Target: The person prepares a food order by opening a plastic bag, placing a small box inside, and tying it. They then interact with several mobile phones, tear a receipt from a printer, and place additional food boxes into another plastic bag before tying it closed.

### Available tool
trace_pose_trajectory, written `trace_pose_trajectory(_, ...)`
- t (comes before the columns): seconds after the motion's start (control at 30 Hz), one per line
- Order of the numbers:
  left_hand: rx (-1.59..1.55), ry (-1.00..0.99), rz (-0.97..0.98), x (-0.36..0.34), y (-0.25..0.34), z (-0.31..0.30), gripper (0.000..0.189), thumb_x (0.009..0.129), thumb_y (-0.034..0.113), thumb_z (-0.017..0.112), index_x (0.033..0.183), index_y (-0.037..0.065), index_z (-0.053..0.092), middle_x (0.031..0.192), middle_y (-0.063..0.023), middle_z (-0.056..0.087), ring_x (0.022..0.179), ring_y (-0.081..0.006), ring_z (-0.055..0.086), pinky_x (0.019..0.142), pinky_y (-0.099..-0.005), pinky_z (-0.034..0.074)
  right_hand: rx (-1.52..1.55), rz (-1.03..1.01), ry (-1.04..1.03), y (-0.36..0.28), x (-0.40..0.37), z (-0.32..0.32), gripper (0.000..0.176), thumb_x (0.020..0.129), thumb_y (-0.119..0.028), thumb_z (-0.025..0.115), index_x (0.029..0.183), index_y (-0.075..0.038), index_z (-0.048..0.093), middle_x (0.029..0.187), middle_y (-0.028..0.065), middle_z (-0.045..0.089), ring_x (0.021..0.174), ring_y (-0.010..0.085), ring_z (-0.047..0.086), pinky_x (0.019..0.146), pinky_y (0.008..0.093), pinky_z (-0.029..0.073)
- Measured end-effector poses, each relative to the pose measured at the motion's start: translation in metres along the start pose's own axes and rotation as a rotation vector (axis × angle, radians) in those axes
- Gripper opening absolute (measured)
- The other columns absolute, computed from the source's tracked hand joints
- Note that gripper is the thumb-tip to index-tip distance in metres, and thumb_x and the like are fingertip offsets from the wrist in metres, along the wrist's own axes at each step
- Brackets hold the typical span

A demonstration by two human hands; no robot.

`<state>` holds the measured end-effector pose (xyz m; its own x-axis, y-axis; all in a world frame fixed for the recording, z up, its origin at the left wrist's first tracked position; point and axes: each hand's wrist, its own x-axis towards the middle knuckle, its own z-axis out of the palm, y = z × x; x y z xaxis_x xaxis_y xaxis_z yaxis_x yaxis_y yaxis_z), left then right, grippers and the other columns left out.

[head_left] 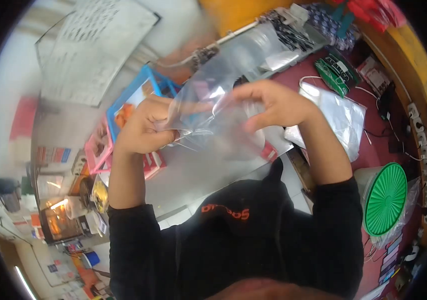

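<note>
A clear plastic bag [193, 110] hangs between my two hands above the grey table. My left hand [148, 122] pinches its edge, with the thumb and fingers pressed together. On the other side, my right hand [273, 105] has its thumb and fingers apart beside the bag; the fingertips are blurred, and whether they touch the plastic is hard to make out. Behind my left hand stands a blue basket [157, 82] with orange-brown pieces in it. A pink basket [93, 159] sits to its left.
A stack of clear plastic bags [341, 122] lies on the red surface at right, near a green packet [336, 72]. Closer in is a tub with a green lid [386, 199]. A red-and-white box [153, 164] rests on the grey table [188, 182].
</note>
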<state>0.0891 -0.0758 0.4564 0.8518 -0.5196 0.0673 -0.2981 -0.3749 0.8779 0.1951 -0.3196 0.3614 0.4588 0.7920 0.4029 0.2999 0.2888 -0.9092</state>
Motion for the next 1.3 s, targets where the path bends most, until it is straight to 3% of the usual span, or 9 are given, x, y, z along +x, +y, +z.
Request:
trace_pose_trajectory(0.2,0.059,0.273,0.011,-0.103,-0.017,-0.022,0.01,0.062,0.004,0.057,0.07,0.0,0.054,0.103,-0.0116,0.067,0.069,-0.0101,0.056,0.059,-0.0244,0.044,0.397,0.317,-0.126,-0.013,0.03,0.105,0.015,0.083,-0.015,0.068,0.081,0.0,0.065,0.073,0.0027,0.063,0.065,0.0046,0.055,0.059,0.019,0.044)
trace_pose_trajectory(0.3,0.663,0.652,-0.059,-0.134,-0.036,-0.015,0.034,0.072,0.014,0.074,0.098,0.001,0.056,0.114,-0.0117,0.061,0.105,-0.021,0.056,0.099,-0.038,0.035,0.294,0.374,0.024,-0.018,0.04,0.153,0.016,0.08,-0.011,0.072,0.072,-0.005,0.06,0.068,0.0003,0.06,0.064,0.0046,0.053,0.06,0.0193,0.042)
trace_pose_trajectory(0.43,1.164,1.252,0.0,-0.162,-0.037,0.021,0.027,0.073,0.013,0.073,0.092,0.003,0.057,0.086,-0.008,0.061,0.081,-0.0204,0.056,0.081,-0.0377,0.041,0.3,0.268,0.023,-0.014,0.055,0.199,0.017,0.078,-0.007,0.073,0.071,-0.006,0.057,0.068,-0.0016,0.058,0.065,0.0044,0.051,0.06,0.0207,0.042)
trace_pose_trajectory(0.57,0.158,0.638,-0.173,-0.198,-0.052,0.059,0.014,0.081,0.015,0.065,0.079,0.002,0.061,0.075,-0.0003,0.061,0.071,-0.0089,0.054,0.062,-0.0263,0.042,0.266,0.291,0.079,0.02,0.054,0.242,0.014,0.076,-0.006,0.073,0.075,-0.004,0.059,0.073,-0.0008,0.059,0.068,0.0046,0.051,0.062,0.0228,0.044)
trace_pose_trajectory(0.7,-0.424,0.724,-0.289,-0.209,-0.071,0.065,0.01,0.084,0.009,0.061,0.087,0.001,0.067,0.08,0.0002,0.064,0.072,-0.0045,0.056,0.062,-0.0213,0.044,0.21,0.374,0.02,0.015,0.05,0.285,0.01,0.075,-0.005,0.071,0.079,-0.004,0.062,0.078,0.0001,0.061,0.07,0.0048,0.052,0.063,0.0233,0.046)
trace_pose_trajectory(0.87,-0.253,0.707,-0.245,-0.241,-0.081,0.061,0.009,0.082,0.008,0.06,0.076,0.002,0.064,0.067,0.0008,0.059,0.063,-0.0047,0.053,0.054,-0.024,0.04,0.667,0.465,-0.015,0.04,0.045,0.301,0.008,0.078,-0.005,0.068,0.085,-0.005,0.063,0.082,0.0019,0.064,0.067,0.0064,0.056,0.057,0.0256,0.046)
trace_pose_trajectory(1.1,0.778,0.888,-0.253,-0.277,-0.116,0.051,0.026,0.073,0.008,0.062,0.063,0.001,0.039,0.056,-0.0135,0.041,0.052,-0.0246,0.05,0.05,-0.0362,0.036,0.792,0.308,0.728,0.036,0.054,0.293,0.026,0.084,0.008,0.048,0.071,-0.014,0.04,0.07,0.0003,0.054,0.06,0.009,0.051,0.052,0.0245,0.044)
trace_pose_trajectory(1.23,0.694,1.048,-0.44,-0.289,-0.161,0.022,0.012,0.077,0.007,0.059,0.071,0.003,0.05,0.062,-0.0076,0.055,0.059,-0.0161,0.054,0.053,-0.0322,0.041,0.828,0.536,0.541,0.043,0.04,0.31,0.022,0.082,0.006,0.05,0.082,-0.014,0.042,0.07,-0.0001,0.053,0.058,0.009,0.049,0.05,0.0225,0.038)
trace_pose_trajectory(1.3,-0.208,1.145,-0.369,-0.289,-0.163,0.014,0.003,0.081,0.006,0.056,0.082,0.004,0.055,0.067,-0.0038,0.058,0.061,-0.017,0.056,0.057,-0.0313,0.044,0.741,0.578,0.417,0.043,0.04,0.31,0.02,0.081,0.004,0.053,0.084,-0.013,0.045,0.07,-0.0014,0.053,0.06,0.0087,0.05,0.051,0.0222,0.037)
